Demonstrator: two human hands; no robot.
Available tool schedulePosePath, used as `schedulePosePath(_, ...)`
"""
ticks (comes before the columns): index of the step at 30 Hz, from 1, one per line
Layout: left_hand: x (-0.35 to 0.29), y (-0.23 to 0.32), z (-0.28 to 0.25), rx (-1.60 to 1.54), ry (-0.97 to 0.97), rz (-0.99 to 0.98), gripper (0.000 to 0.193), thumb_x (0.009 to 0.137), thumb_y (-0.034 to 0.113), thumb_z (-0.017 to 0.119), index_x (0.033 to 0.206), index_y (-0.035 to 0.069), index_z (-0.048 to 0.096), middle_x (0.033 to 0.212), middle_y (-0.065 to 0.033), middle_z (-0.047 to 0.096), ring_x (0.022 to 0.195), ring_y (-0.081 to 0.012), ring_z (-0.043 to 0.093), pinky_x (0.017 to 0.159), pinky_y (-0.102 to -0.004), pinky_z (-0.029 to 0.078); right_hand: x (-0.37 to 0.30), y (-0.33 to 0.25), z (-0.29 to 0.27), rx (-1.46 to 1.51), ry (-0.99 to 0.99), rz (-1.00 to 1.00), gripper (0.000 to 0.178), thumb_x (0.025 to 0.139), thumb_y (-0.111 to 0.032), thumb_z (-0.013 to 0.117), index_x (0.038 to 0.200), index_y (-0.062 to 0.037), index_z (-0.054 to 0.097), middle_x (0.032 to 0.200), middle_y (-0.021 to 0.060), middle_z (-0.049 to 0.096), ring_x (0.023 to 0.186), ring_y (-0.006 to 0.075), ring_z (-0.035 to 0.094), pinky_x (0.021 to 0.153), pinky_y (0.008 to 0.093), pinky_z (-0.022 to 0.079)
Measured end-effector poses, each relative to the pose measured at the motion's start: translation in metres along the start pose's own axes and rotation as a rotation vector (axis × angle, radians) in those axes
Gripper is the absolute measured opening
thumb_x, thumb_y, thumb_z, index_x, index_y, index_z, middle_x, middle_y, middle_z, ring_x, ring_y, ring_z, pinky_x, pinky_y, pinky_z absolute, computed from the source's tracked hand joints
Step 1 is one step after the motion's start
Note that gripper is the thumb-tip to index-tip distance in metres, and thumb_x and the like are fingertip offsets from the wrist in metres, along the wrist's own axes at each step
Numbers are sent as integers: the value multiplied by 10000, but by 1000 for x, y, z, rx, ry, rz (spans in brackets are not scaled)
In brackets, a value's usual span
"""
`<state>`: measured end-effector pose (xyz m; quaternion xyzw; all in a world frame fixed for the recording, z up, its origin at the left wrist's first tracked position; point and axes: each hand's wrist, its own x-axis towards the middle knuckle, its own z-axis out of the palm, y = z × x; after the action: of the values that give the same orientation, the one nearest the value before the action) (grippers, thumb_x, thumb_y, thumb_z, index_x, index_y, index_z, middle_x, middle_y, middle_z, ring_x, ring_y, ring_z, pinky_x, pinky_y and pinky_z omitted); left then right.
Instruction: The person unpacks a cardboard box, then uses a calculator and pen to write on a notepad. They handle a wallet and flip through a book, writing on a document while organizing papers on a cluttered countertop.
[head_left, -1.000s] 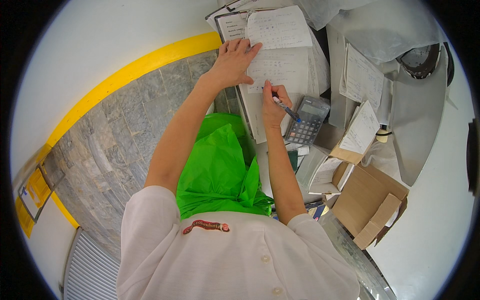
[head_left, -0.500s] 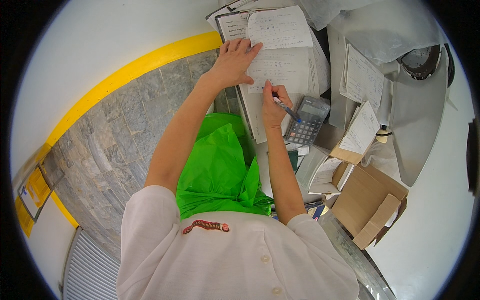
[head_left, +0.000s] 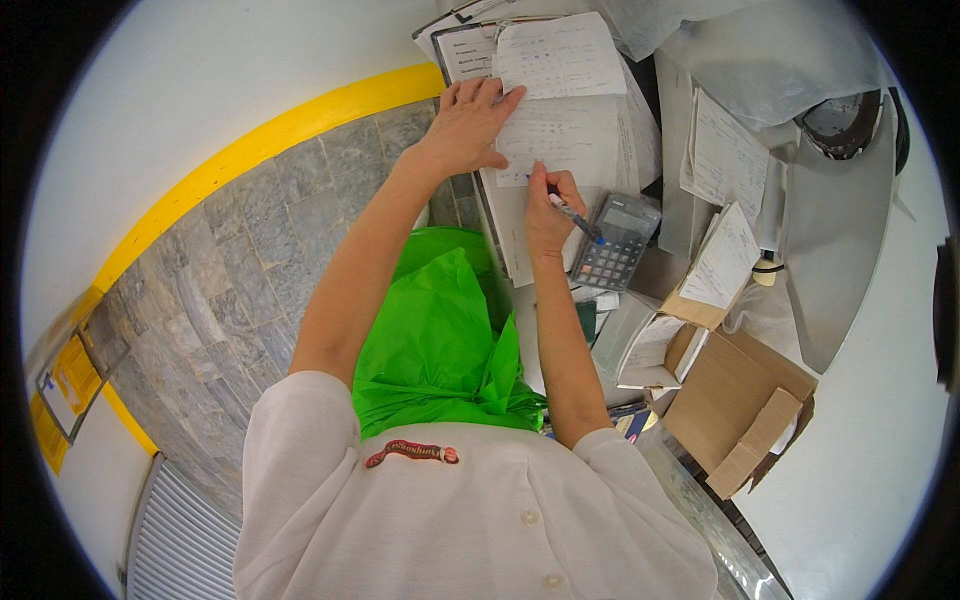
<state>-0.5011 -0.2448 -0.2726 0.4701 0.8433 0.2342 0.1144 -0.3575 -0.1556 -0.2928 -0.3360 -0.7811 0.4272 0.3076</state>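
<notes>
My right hand [head_left: 550, 212] is closed around a pen [head_left: 574, 216], its tip down on a handwritten sheet [head_left: 560, 140]. That sheet lies on a clipboard [head_left: 465, 58] with other papers beneath it. At the sheet's left edge rests my left hand [head_left: 470, 128], fingers spread and pressing on the paper and board. A folded-over written page [head_left: 558, 55] covers the upper part of the stack. Just right of my right hand, a grey calculator [head_left: 616, 242] lies at a slant.
Standing to the right are card boxes of written slips [head_left: 725, 255] and an open cardboard box [head_left: 735, 400]. Clear plastic [head_left: 770, 55] hangs over the far right. A green plastic bag [head_left: 430, 330] is below my arms. Grey floor tiles [head_left: 240, 250] stretch left.
My right hand and the pen have shifted very slightly to the right on the sheet. The left hand stays in place.
</notes>
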Motion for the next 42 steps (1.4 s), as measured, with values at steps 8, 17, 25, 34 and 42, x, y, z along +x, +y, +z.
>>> schedulePosePath(8,1,1,-1,10,-18,-9,948,554,290,786,1359,177,298,1235,-143,356,1211,-320,288,1003,-457,247,8,-7,-8,263,45,289,248,822,-138,629,647,-50,477,540,-4,472,479,50,366,437,227,309)
schedulePosePath(17,3,3,-2,10,-40,-33,952,548,286,792,1357,181,300,1255,-152,349,1227,-329,275,1014,-465,230,17,-22,-42,965,2,455,317,909,-254,511,666,-72,419,595,5,430,449,77,330,413,225,254)
schedulePosePath(25,1,1,-3,15,-55,-21,952,546,290,788,1356,182,302,1271,-157,344,1228,-341,275,1021,-473,210,-38,-9,-102,625,-188,430,305,926,-298,468,753,-49,506,703,15,469,578,94,399,530,243,318)
schedulePosePath(34,2,2,-9,-50,17,-23,811,607,273,756,1315,147,380,1211,-158,410,1198,-324,330,1018,-464,214,-116,-60,-160,416,119,600,190,915,-145,473,956,-21,612,779,2,501,643,68,415,600,218,342)
schedulePosePath(42,-11,51,-84,-964,291,47,267,779,-9,606,1036,52,644,996,-59,504,861,-135,586,763,-213,458,-118,-95,-195,114,240,420,248,780,-150,669,991,-22,646,989,53,549,764,98,501,665,231,397)
